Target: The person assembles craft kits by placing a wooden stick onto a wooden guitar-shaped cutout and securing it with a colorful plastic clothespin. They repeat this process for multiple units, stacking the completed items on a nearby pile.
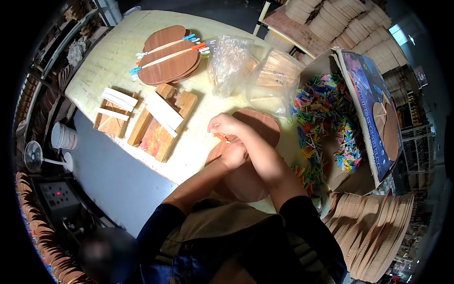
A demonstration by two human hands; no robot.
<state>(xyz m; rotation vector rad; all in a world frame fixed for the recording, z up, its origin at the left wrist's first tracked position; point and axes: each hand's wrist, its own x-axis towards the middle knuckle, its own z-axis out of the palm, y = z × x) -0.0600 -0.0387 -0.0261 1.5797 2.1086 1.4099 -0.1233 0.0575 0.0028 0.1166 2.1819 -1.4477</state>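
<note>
My right hand reaches across above my left, its fingers closed on a small orange clothespin. Just below it, my left hand is closed at the brown wooden panel; its fingers are mostly hidden, so what it grips cannot be made out. The panel is rounded, and another lobe shows beyond my right forearm. Farther off lies a stack of similar brown panels, with pale wooden strips across it held at the ends by blue, orange and white clothespins.
Two wooden jigs with white strips rest left of my hands. Clear bags of thin sticks lie at the back. An open cardboard box of colourful clothespins stands at the right, above stacked wooden panels. A fan is at the left.
</note>
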